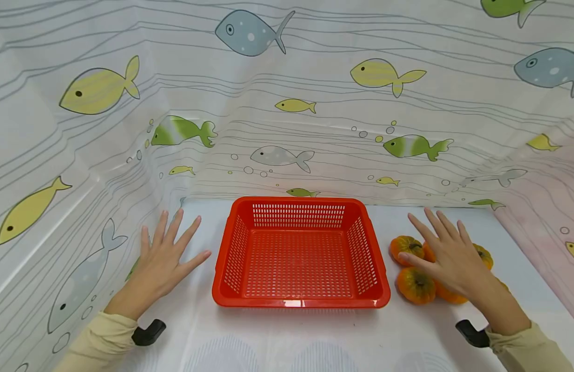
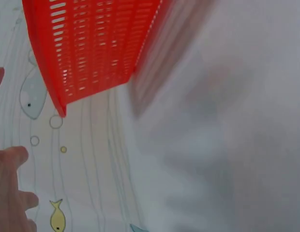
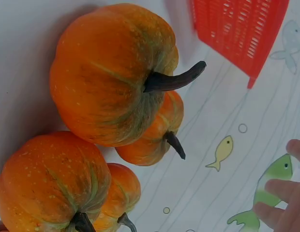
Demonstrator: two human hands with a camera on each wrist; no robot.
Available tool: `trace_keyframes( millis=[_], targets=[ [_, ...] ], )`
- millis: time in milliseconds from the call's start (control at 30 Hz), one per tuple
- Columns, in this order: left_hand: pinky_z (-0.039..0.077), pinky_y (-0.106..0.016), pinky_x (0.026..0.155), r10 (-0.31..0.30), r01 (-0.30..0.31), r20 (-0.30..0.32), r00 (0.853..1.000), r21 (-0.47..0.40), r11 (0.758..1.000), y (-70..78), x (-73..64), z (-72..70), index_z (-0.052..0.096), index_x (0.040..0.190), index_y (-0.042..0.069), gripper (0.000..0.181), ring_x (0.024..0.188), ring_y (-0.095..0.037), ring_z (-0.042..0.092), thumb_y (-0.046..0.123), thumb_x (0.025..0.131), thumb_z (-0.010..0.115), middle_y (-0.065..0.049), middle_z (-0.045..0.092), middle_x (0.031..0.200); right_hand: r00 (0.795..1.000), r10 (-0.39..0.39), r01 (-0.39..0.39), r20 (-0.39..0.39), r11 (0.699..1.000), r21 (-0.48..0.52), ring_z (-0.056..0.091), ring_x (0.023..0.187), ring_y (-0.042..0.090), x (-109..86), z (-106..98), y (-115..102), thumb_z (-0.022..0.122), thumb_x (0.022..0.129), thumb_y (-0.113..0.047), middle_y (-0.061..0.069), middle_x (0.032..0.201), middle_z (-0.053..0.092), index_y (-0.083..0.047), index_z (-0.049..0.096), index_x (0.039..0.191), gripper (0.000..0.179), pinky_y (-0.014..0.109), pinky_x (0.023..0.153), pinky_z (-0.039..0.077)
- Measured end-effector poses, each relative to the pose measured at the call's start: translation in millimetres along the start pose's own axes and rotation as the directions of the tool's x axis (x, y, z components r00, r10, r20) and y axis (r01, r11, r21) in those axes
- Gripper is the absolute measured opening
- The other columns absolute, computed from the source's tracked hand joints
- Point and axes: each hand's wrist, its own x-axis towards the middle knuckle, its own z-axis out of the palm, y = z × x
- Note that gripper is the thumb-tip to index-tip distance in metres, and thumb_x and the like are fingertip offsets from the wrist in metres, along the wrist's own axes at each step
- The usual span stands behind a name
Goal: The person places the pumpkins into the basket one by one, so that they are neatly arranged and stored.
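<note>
Left hand [image 1: 158, 266] and right hand [image 1: 454, 261] well apart, fingers straight and spread. Red basket [image 1: 298, 263] sits mid-surface [image 1: 189, 325] between them. Left hand is left of basket, not touching it. Orange pumpkins [image 1: 416, 285] clustered right of basket, right hand above them, fingers away from them in wrist view. Fish-print sheet [image 1: 333, 142] on far side.

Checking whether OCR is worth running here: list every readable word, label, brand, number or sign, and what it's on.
None: no readable text in any view.
Red perforated basket: no lettering shows; the pale patch on its front rim looks like glare.
Orange pumpkins: no stickers or marks visible.
Fish-print sheet: drawn fish, bubbles and lines only.
Black wrist pieces: no text visible; any fine marking would be too small to read.
</note>
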Motion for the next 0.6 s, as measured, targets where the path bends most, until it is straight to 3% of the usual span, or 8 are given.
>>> trace_keyframes(
  millis=[167, 300, 467, 600],
  targets=[
    [-0.011, -0.082, 0.117, -0.020, 0.022, 0.035, 0.999, -0.081, 0.996, 1.6, 3.5, -1.2, 0.017, 0.166, 0.030, 0.084, 0.160, -0.044, -0.011, 0.066, 0.099, 0.051, -0.018, 0.003, 0.174, 0.996, 0.040, -0.044, 0.074, 0.998, 0.055, 0.016, 0.153, 0.055, 4.2, -2.5, 4.2, 0.060, 0.094, -0.066, 0.026, 0.171, 0.016, -0.026, 0.017, 0.166, 0.093, 0.071, 0.124, -0.013],
    [0.000, -0.083, 0.117, -0.035, 0.046, 0.063, 0.997, -0.198, 0.979, 3.2, 8.4, -1.0, 0.017, 0.166, 0.027, 0.083, 0.159, -0.049, 0.000, 0.062, 0.100, 0.053, -0.022, 0.009, 0.173, 0.988, 0.070, -0.081, 0.135, 0.994, 0.079, 0.023, 0.147, 0.057, 10.5, -3.3, 9.9, 0.060, 0.093, -0.069, 0.030, 0.165, 0.028, -0.020, 0.024, 0.165, 0.094, 0.075, 0.123, -0.007],
    [0.019, -0.081, 0.116, -0.048, 0.090, 0.116, 0.992, -0.386, 0.918, 4.6, 16.3, 3.2, 0.022, 0.166, 0.020, 0.080, 0.155, -0.051, 0.018, 0.056, 0.102, 0.054, -0.024, 0.024, 0.168, 0.977, 0.091, -0.111, 0.195, 0.989, 0.097, 0.035, 0.143, 0.056, 18.9, -1.6, 17.6, 0.064, 0.088, -0.073, 0.031, 0.155, 0.044, -0.010, 0.040, 0.157, 0.096, 0.080, 0.119, 0.008],
    [0.045, -0.068, 0.109, -0.064, 0.139, 0.162, 0.985, -0.512, 0.847, 7.4, 24.1, 11.4, 0.032, 0.162, 0.013, 0.071, 0.142, -0.045, 0.045, 0.052, 0.105, 0.052, -0.023, 0.048, 0.155, 0.969, 0.097, -0.125, 0.228, 0.985, 0.115, 0.041, 0.139, 0.056, 24.8, 1.6, 24.1, 0.069, 0.084, -0.073, 0.032, 0.149, 0.051, -0.006, 0.048, 0.151, 0.098, 0.081, 0.116, 0.015]
  ],
)
